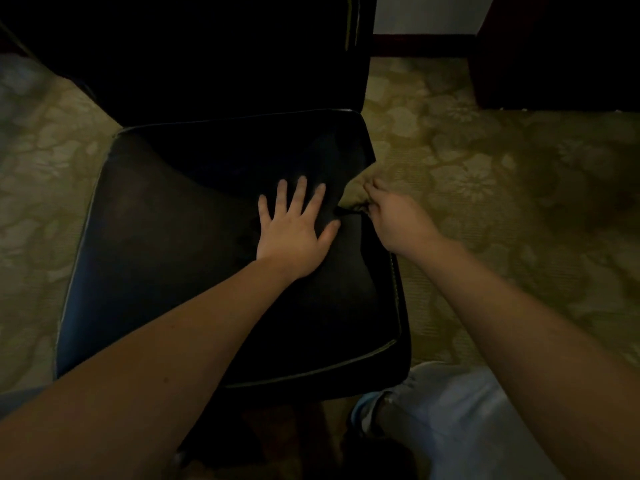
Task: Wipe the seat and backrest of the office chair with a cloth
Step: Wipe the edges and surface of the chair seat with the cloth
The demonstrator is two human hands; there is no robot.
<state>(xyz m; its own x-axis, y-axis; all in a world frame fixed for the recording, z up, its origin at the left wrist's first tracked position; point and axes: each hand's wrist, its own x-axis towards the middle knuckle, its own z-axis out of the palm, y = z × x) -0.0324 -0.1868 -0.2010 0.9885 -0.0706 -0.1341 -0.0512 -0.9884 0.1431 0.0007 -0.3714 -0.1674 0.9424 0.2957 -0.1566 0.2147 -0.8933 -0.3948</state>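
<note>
Your left hand (294, 237) lies open and flat, with fingers spread and pointing to 12 o'clock. It presses down a little right of the middle of the seat (156, 254) of the office chair.

Your right hand (398, 226) is just beside it, at 3 o'clock from the left hand, at the right edge of the seat. Its fingers are curled and pinch a dark fold there. The light is poor and the fabric is as dark as the seat, so I can only say this fold seems to be the cloth (332, 168). It appears to spread from the pinch toward 11 o'clock, under your left fingertips and over the right rear part of the seat. Where exactly its edges end I cannot tell.

The seat is dark with a pale piping along its border, and its front edge is toward 6 o'clock. The backrest (207, 64) rises at 12 o'clock, nearly black in this view.

Around the chair is a green carpet (485, 185) with a flower pattern. At 5 o'clock you see your leg in pale trousers (450, 410), near the front right corner of the seat. At 1 o'clock stands a dark piece of furniture (554, 46), and beside it a strip of pale wall (426, 12).
</note>
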